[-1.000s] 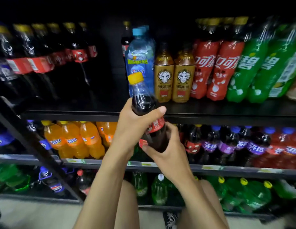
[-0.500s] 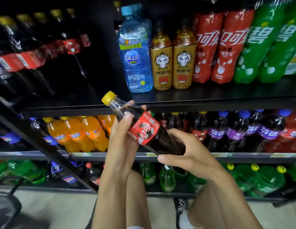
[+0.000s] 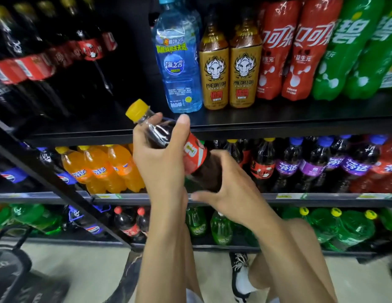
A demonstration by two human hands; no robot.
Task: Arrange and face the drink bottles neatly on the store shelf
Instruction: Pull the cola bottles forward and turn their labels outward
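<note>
Gripping a tilted cola bottle (image 3: 194, 158) in left hand (image 3: 160, 158) and right hand (image 3: 230, 186), below the blue water bottle (image 3: 179, 62). Not yet shelved or faced.

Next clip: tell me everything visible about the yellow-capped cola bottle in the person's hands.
The cola bottle is clear plastic filled with dark drink, with its yellow cap on and a red label round its middle. It is held in the air, tilted, cap up and to the left, base down and to the right, in front of the upper shelf edge. The left hand grips its shoulder; the right hand wraps its base.
</note>
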